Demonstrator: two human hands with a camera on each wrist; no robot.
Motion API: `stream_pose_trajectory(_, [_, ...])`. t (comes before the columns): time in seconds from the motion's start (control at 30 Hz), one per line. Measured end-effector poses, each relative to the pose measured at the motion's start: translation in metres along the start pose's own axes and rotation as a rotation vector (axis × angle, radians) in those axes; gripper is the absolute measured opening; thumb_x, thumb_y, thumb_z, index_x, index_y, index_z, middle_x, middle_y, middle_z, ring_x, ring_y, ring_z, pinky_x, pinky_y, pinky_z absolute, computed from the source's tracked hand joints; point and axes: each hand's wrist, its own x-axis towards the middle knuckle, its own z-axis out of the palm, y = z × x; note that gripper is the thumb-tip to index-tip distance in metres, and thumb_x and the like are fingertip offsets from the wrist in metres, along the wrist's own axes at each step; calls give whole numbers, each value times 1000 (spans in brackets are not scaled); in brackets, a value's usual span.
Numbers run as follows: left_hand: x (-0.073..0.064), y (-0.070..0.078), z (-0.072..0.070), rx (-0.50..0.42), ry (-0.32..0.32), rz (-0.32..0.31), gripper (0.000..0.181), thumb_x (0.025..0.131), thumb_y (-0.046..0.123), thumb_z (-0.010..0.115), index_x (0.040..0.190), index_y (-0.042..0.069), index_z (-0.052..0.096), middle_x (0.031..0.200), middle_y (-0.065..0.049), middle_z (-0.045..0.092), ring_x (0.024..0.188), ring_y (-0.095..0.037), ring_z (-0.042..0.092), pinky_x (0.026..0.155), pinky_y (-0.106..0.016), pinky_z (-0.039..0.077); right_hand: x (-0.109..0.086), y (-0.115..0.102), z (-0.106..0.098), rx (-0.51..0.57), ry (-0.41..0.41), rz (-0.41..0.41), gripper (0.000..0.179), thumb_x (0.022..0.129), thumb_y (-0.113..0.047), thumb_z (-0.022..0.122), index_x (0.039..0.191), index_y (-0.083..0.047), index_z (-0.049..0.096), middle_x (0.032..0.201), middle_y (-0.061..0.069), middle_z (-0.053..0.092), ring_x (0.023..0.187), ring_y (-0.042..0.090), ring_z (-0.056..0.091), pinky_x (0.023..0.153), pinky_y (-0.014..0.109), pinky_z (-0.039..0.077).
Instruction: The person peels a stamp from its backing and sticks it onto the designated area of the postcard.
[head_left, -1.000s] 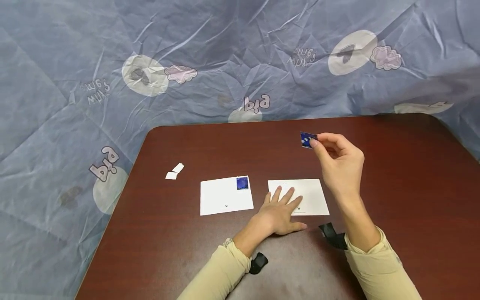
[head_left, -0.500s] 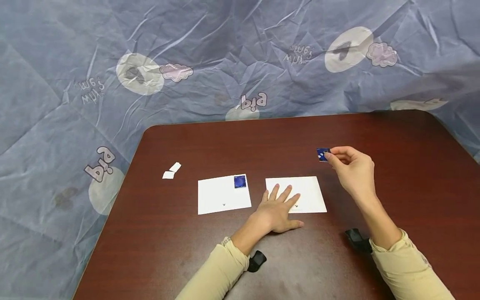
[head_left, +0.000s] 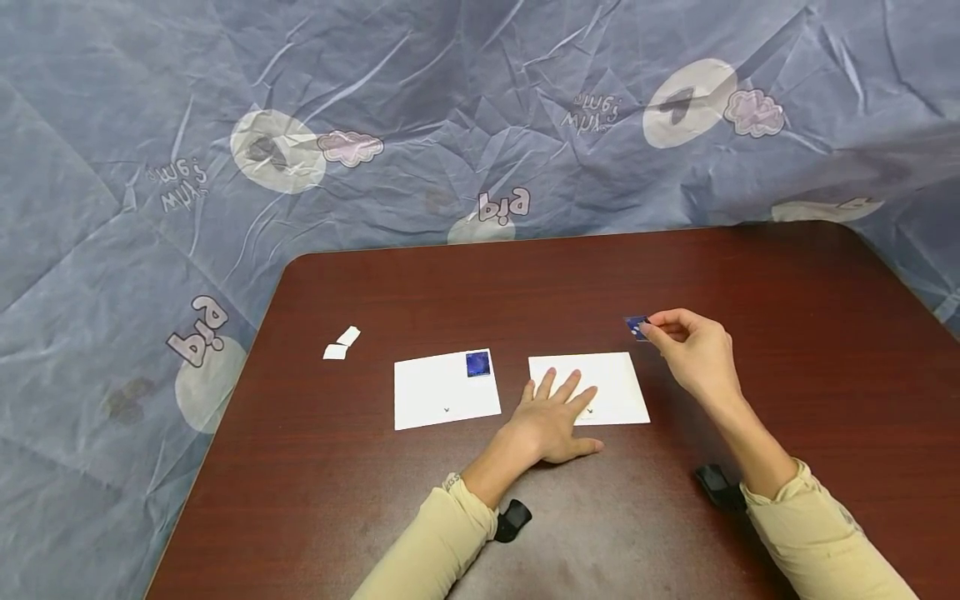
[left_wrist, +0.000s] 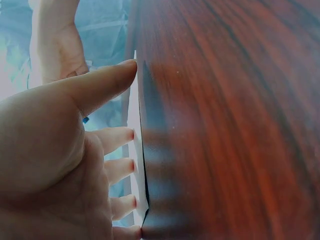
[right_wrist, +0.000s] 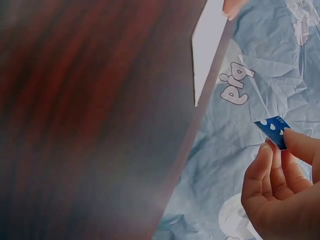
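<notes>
With fingers spread, my left hand (head_left: 551, 427) rests on the lower left part of a white envelope (head_left: 617, 383), its thumb off the near edge. In the left wrist view the fingertips (left_wrist: 127, 165) press along the envelope's edge. Thumb and fingers of my right hand (head_left: 699, 357) pinch a small blue postage stamp (head_left: 633, 326) above the table, just past the envelope's upper right corner. White drop-like marks show on this stamp (right_wrist: 271, 131) in the right wrist view. To the left lies a second white envelope (head_left: 431, 398), bearing a dark blue stamp (head_left: 477, 364) in its upper right corner.
Two small white paper pieces (head_left: 335, 352) lie on the left of the brown wooden table (head_left: 420, 300). Behind the table hangs a wrinkled blue-grey sheet (head_left: 420, 100) with printed figures. Black straps (head_left: 513, 521) sit at both wrists.
My right hand moved right and nearer with the stamp, then slightly back left and lower, toward the envelope's corner. The left hand stays on the envelope. The head view shifted a little.
</notes>
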Motion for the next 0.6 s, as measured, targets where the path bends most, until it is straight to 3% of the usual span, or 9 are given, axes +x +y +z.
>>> stream_pose_trajectory(0.4, [0,0,0,-3,-2,1,73,91,61,49,152,34,19,158,7,6,144,-23,2,113,-44,11,-2,8,2,-28,-12,-4,21,90,-20,68,94,1,67,81,15,69,61,-2,57,48,17,45])
stream_pose_trajectory(0.5, [0,0,0,1,0,0,73,91,60,49,152,34,19,158,7,7,144,-23,2,113,-44,11,-2,8,1,-46,-20,-12,20,89,-18,68,94,1,66,80,15,69,61,1,58,47,18,44])
stream_pose_trajectory(0.6, [0,0,0,7,1,-2,73,91,61,49,152,34,19,158,7,7,144,-23,2,113,-43,12,-2,8,2,-48,-37,-11,20,89,-17,69,95,2,66,79,15,69,63,12,63,46,19,43])
